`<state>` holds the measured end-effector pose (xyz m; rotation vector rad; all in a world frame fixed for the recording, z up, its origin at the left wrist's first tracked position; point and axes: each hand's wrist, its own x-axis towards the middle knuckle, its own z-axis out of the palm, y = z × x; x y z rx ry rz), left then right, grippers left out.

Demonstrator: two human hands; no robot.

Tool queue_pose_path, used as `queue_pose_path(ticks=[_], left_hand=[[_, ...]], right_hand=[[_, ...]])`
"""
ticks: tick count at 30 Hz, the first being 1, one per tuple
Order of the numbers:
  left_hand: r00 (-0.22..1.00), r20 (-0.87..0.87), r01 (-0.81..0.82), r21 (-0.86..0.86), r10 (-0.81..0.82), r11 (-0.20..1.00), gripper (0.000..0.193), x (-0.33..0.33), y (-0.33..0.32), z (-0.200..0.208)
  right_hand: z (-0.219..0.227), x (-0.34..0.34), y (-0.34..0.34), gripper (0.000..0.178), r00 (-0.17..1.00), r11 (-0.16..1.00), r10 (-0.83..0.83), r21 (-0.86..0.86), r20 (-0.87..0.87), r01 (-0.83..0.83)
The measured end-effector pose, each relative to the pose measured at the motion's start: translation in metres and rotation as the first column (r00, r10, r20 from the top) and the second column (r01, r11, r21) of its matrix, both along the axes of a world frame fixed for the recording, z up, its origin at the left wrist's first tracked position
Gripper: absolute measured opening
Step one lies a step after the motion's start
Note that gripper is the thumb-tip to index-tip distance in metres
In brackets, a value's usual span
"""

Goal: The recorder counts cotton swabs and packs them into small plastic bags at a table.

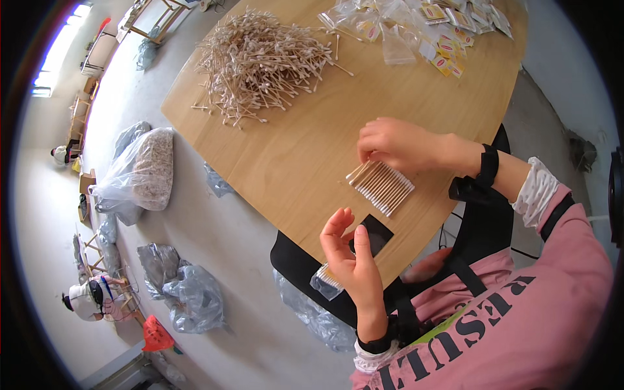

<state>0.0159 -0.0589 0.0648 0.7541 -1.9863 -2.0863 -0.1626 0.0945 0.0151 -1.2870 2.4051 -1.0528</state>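
A neat row of cotton swabs (385, 188) lies side by side on the wooden table (273, 159). Over its far end my right hand (398, 144) is closed, fingers curled down and pinching at swab ends; the fingertips are partly hidden. My left hand (351, 260) is held up nearer to me, palm turned inward, with thumb and fingers apart and nothing visible in them. Behind it is a dark flat rectangle (378, 235) at the table edge, partly covered by the hand. Beside its wrist sits a clear bag of cotton swabs (327, 278).
A big heap of loose cotton swabs (260, 65) covers the table's far left. Small clear bags (396, 42) and yellow-and-white packets (452, 49) lie at the far right. Filled plastic sacks (146, 169) stand on the floor at left. Another person (88, 299) sits at the left.
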Motion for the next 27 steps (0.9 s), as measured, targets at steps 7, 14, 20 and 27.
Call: queue_pose_path(ticks=[7,14,20,27], left_hand=[[1.000,-0.001,-0.027,-0.076,0.027,0.997,0.032,-0.001,-0.005,-0.007],[0.995,0.059,0.092,-0.269,-0.079,0.959,0.042,-0.007,-0.005,-0.016],[0.913,0.285,0.394,-0.803,-0.292,0.448,0.081,-0.029,0.034,-0.026],[0.862,0.406,0.465,-0.872,-0.304,0.154,0.112,-0.042,0.050,-0.062]], right_hand=[[-0.007,-0.005,-0.001,0.003,0.991,0.998,-0.070,-0.007,-0.114,0.070],[-0.006,0.004,0.005,0.000,0.997,0.998,-0.003,-0.068,-0.079,-0.002],[-0.010,0.011,0.018,0.010,0.985,0.975,-0.172,-0.139,0.011,0.172],[-0.001,0.035,0.034,0.021,0.854,0.859,-0.438,-0.150,0.280,0.489]])
